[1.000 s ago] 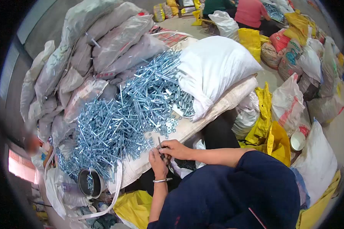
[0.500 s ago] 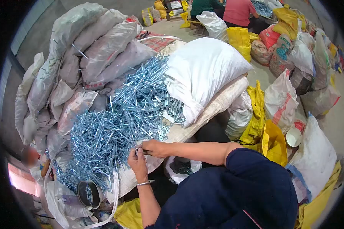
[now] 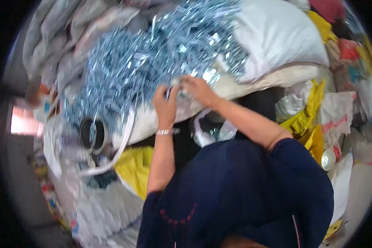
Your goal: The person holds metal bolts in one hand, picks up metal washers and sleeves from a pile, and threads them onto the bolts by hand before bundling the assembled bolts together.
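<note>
My left hand (image 3: 165, 105), with a metal bracelet (image 3: 168, 132) at the wrist, is at the near edge of a heap of shiny metal rods (image 3: 132, 62). Its thumb and finger close round what looks like a thin metal rod (image 3: 168, 94), smeared by motion. Close beside it, my right hand (image 3: 199, 91) has its fingertips pinched together near a small pale piece (image 3: 175, 82). Blur hides what that piece is and exactly how it is gripped. Both hands are over the pale cloth (image 3: 146, 120) along the heap's front.
A full white sack (image 3: 281, 37) lies on the right of the heap. A dark round container (image 3: 92, 134) stands at the left, near a white strap (image 3: 122, 151). An open plastic bag (image 3: 202, 131) hangs below my hands. Yellow sacks (image 3: 136, 167) and grey sacks (image 3: 49, 29) surround the work area.
The view has tipped downward and blurred, so the heap and sack appear higher. My hands stay close together, with my right fingers now a little apart from my left.
</note>
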The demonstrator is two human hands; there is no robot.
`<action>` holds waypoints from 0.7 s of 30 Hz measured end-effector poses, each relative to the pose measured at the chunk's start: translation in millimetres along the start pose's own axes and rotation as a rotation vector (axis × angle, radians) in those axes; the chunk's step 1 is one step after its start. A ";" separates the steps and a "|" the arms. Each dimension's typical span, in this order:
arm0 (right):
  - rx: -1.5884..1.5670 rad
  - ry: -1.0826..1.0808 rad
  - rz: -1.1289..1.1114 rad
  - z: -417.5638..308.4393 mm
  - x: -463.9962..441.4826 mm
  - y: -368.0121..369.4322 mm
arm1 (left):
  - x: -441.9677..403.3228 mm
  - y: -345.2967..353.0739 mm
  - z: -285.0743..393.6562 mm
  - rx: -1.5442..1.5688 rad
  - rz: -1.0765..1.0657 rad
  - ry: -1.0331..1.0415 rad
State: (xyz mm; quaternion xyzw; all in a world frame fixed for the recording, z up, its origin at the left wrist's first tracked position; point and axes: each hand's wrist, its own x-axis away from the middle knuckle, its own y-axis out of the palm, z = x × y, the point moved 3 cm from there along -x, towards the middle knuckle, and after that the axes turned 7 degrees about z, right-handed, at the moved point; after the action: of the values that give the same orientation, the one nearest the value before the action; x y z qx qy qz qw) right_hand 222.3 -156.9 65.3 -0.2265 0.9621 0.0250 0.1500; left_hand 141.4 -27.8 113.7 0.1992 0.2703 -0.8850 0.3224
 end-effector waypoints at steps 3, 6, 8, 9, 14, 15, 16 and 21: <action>-0.156 0.059 -0.066 8.7 5.3 11.6 | -2.6 1.6 2.7 -0.036 0.028 -0.009; -0.237 0.121 -0.080 0.1 18.6 6.2 | 0.1 1.9 2.8 -0.037 0.007 -0.022; -0.137 0.046 0.046 -7.3 13.9 -5.2 | 0.2 2.9 4.3 -0.001 0.019 0.058; -0.140 0.050 0.043 -4.7 12.0 -3.7 | 1.0 2.9 4.8 -0.005 0.020 0.054; -0.084 0.025 0.002 -2.8 13.7 3.2 | -0.8 5.1 -5.2 0.015 0.022 -0.008; 0.033 0.093 -0.033 -5.5 15.6 2.7 | -1.5 5.1 -4.3 0.017 0.022 -0.009; 0.034 0.094 -0.035 -4.3 16.1 4.0 | -2.0 3.8 -3.1 -0.007 0.044 0.014; 0.499 -0.424 0.069 -9.0 19.2 8.4 | -2.4 6.1 -3.7 -0.024 0.070 0.025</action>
State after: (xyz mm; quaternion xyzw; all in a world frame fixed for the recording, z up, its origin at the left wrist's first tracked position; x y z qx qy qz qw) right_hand 199.7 -158.6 68.0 -0.1399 0.8928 -0.1599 0.3971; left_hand 148.0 -28.3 109.9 0.2156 0.2778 -0.8673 0.3523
